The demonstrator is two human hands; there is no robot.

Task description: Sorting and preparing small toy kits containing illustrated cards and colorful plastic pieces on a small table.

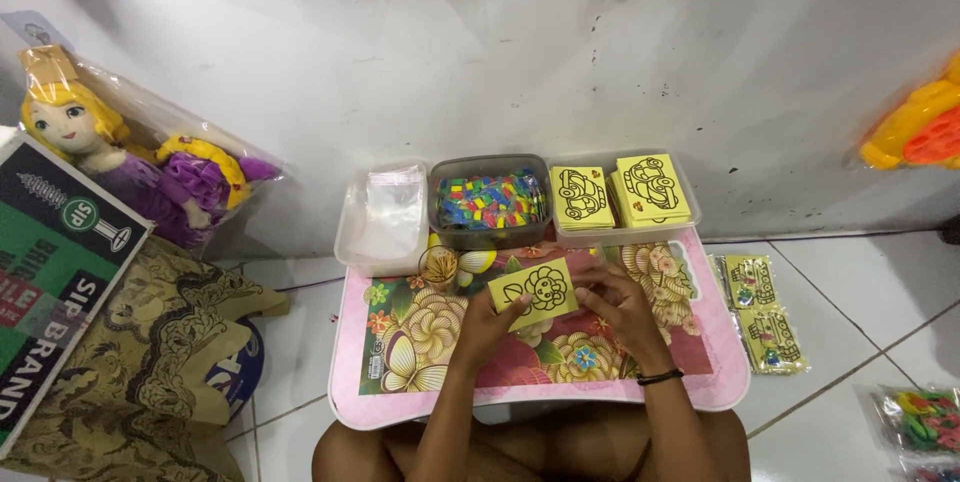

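A yellow card (pixel 535 293) printed with a black outline drawing is held over a small pink table (pixel 720 382) with a flower pattern. My left hand (pixel 487 327) grips the card's lower left corner. My right hand (pixel 622 309) touches its right edge; a black band circles that wrist. Behind the card stand three clear tubs: one with clear plastic bags (pixel 383 204), one with small colourful pieces (pixel 490 200), one with stacks of yellow outline cards (pixel 620 192).
Packed yellow cards (pixel 760 312) lie on the white tiles right of the table. A bagged doll (pixel 140 167) leans on the wall at left, beside a green box (pixel 50 272) and patterned cloth (pixel 140 372). Orange plastic toy (pixel 915 127) at right.
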